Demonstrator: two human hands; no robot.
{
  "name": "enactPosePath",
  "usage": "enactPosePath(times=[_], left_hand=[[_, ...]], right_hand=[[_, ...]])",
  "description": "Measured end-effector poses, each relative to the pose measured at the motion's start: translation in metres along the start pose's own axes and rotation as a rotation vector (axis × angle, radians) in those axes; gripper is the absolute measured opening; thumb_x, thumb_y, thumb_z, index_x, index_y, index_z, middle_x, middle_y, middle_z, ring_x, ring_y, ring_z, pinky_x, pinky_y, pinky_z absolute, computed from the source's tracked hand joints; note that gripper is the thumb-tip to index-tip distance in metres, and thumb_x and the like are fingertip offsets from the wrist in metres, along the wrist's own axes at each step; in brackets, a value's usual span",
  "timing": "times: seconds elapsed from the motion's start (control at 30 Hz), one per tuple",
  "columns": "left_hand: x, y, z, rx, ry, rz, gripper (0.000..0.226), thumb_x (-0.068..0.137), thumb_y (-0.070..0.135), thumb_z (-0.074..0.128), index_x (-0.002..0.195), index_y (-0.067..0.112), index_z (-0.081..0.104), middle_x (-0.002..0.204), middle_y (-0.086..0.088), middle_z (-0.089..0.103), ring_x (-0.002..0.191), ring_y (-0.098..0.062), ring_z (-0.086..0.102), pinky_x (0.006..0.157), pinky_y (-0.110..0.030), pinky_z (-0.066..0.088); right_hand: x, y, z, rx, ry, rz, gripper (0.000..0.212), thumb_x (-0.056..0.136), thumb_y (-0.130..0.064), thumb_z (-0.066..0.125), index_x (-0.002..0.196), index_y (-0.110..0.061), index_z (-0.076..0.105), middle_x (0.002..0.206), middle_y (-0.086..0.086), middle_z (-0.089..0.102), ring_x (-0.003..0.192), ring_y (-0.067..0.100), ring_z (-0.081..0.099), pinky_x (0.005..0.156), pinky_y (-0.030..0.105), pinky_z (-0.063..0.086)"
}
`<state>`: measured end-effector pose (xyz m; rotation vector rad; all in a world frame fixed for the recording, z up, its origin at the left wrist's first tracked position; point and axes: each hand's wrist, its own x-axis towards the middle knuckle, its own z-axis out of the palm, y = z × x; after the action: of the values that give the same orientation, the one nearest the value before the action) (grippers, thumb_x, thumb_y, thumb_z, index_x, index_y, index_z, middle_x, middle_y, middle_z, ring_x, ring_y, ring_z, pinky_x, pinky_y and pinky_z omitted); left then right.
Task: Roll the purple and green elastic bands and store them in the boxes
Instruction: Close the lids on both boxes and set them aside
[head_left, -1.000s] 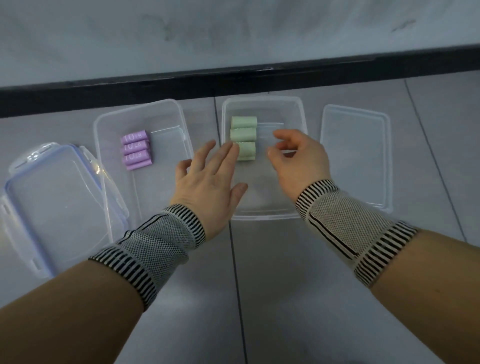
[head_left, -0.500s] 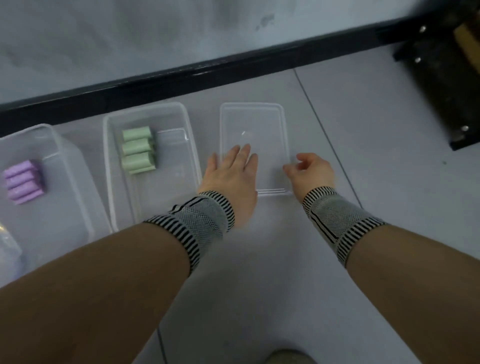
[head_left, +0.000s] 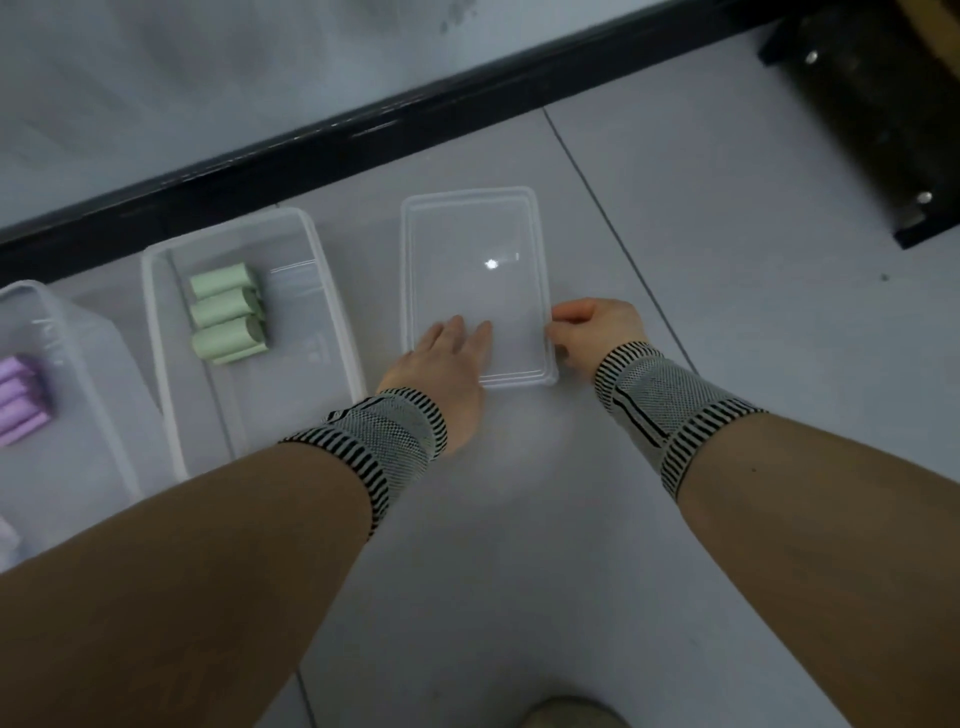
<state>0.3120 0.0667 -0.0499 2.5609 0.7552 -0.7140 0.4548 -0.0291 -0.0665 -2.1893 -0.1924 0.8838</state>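
Purple rolls (head_left: 21, 400) sit in a box (head_left: 78, 364) cut off at the left edge, green rolls (head_left: 226, 312) lie in the next box (head_left: 332, 291), then the left hand (head_left: 447, 364) rests flat on a clear lid (head_left: 467, 239) whose right rim the right hand (head_left: 592, 332) pinches, with bare floor (head_left: 727, 260) beyond.

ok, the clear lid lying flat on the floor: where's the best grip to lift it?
Probably the long edges near the near end, one hand per side. The lid lies flat, so only its raised rim offers purchase. The right hand already pinches the right rim; the left hand lies flat on the near-left corner and could hook that rim from the left.
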Motion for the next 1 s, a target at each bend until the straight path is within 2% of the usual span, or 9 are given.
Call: enactPosePath(times=[0.1,0.2,0.37,0.47,0.57,0.7,0.83,0.9,1.0], left_hand=[[-0.004,0.004,-0.017,-0.143,0.007,0.013,0.063,0.099,0.027,0.035,0.149,0.028,-0.002,0.159,0.001,0.004,0.144,-0.021,0.014,0.115,-0.035,0.018],[-0.007,0.009,-0.04,-0.348,0.077,0.011,0.057,0.099,0.034,0.036,0.149,0.032,0.008,0.154,0.001,0.025,0.138,-0.02,0.032,0.111,-0.029,0.025],[-0.026,0.01,-0.085,-0.686,0.227,-0.06,0.066,0.091,0.052,0.045,0.148,0.03,0.019,0.14,0.004,0.049,0.127,-0.017,0.047,0.104,-0.025,0.032],[-0.045,-0.002,-0.109,-0.762,0.33,-0.119,0.077,0.086,0.042,0.061,0.148,0.027,0.018,0.134,0.003,0.054,0.117,-0.018,0.055,0.1,-0.031,0.043],[-0.069,-0.027,-0.123,-0.871,0.421,-0.184,0.076,0.086,0.017,0.063,0.146,0.034,0.021,0.123,0.004,0.061,0.098,-0.019,0.065,0.088,-0.036,0.054],[-0.111,-0.072,-0.13,-1.147,0.526,-0.203,0.074,0.085,-0.001,0.059,0.144,0.033,0.03,0.112,0.004,0.064,0.078,-0.008,0.069,0.067,-0.026,0.057],[-0.151,-0.107,-0.126,-1.255,0.595,-0.207,0.077,0.084,-0.003,0.062,0.144,0.032,0.03,0.112,0.006,0.065,0.082,-0.007,0.07,0.073,-0.03,0.058],[-0.164,-0.12,-0.12,-1.303,0.613,-0.223,0.078,0.082,-0.004,0.064,0.144,0.03,0.031,0.11,0.005,0.065,0.085,-0.011,0.068,0.074,-0.029,0.058],[-0.172,-0.138,-0.107,-1.259,0.625,-0.25,0.074,0.083,-0.001,0.064,0.143,0.026,0.033,0.113,0.005,0.065,0.085,-0.008,0.067,0.071,-0.022,0.057]], right_hand=[[-0.01,-0.007,-0.003,0.338,-0.041,0.073,0.013,0.078,0.001,0.066,0.077,-0.012,0.068,0.08,0.013,0.07,0.074,0.028,0.068,0.072,0.038,0.059],[-0.026,-0.026,-0.006,0.578,-0.147,0.074,0.012,0.084,0.005,0.057,0.084,-0.004,0.066,0.077,0.014,0.069,0.067,0.024,0.068,0.061,0.029,0.056],[-0.051,-0.07,-0.004,0.668,-0.286,-0.016,0.025,0.087,0.007,0.046,0.085,-0.008,0.066,0.092,0.012,0.068,0.081,0.022,0.065,0.074,0.034,0.056],[-0.07,-0.101,0.004,0.652,-0.372,-0.073,0.028,0.084,0.006,0.047,0.088,-0.01,0.07,0.097,0.008,0.072,0.097,0.021,0.065,0.092,0.04,0.049],[-0.091,-0.129,0.02,0.628,-0.447,-0.124,0.028,0.085,0.004,0.046,0.093,-0.011,0.068,0.098,0.004,0.074,0.103,0.014,0.064,0.091,0.033,0.046],[-0.1,-0.139,0.043,0.213,-0.126,-0.368,0.024,0.088,-0.01,0.058,0.108,-0.021,0.066,0.108,-0.003,0.064,0.093,0.003,0.057,0.085,0.017,0.045],[-0.113,-0.134,0.07,0.02,-0.048,-0.388,0.063,0.083,-0.04,0.067,0.138,-0.021,0.042,0.14,0.001,0.043,0.124,0.018,0.044,0.105,0.035,0.038],[-0.123,-0.135,0.087,0.074,-0.12,-0.335,0.072,0.082,-0.043,0.068,0.142,-0.018,0.037,0.139,0.001,0.045,0.122,0.019,0.048,0.101,0.032,0.041],[-0.133,-0.137,0.107,0.082,-0.16,-0.361,0.065,0.08,-0.043,0.07,0.134,-0.015,0.047,0.121,0.001,0.058,0.108,0.016,0.056,0.099,0.034,0.045]])
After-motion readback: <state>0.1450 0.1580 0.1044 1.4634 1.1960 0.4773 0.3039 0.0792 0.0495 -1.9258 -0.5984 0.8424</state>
